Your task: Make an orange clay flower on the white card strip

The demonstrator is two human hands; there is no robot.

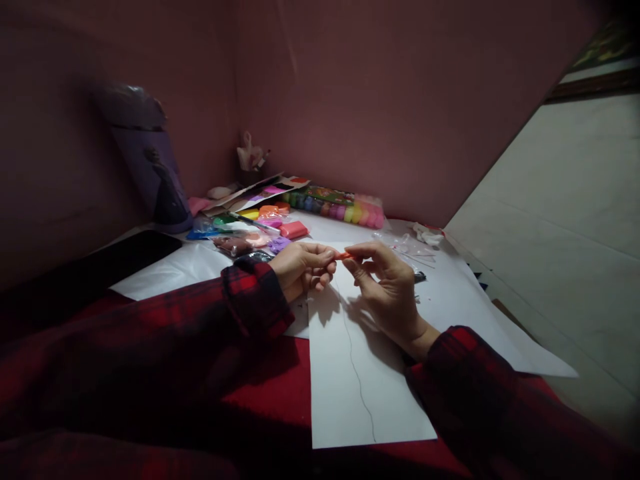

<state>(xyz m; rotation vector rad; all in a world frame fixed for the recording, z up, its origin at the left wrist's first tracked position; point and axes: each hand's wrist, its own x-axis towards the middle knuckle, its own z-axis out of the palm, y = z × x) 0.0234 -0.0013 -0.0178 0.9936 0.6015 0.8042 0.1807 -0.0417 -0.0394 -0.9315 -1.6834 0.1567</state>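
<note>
A small piece of orange modelling clay [343, 256] is stretched between my two hands, above the far part of a white sheet of paper [345, 380]. My left hand [306, 267] pinches its left end between thumb and forefinger. On the other end, my right hand [383, 280] closes thumb and fingertips. A thin, wavy dark line runs down the sheet under my hands. Several lumps and packets of coloured clay lie just beyond my left hand, among them a red packet [294, 230] and a purple one [280, 245].
Behind the packets stands a clear pack of many-coloured clay [345, 207]. A purple container [155, 167] rises at the left, near a dark flat object [135, 257]. White crumpled bits [427, 234] and a clear plastic bag [405, 247] lie at the right. Walls border the table.
</note>
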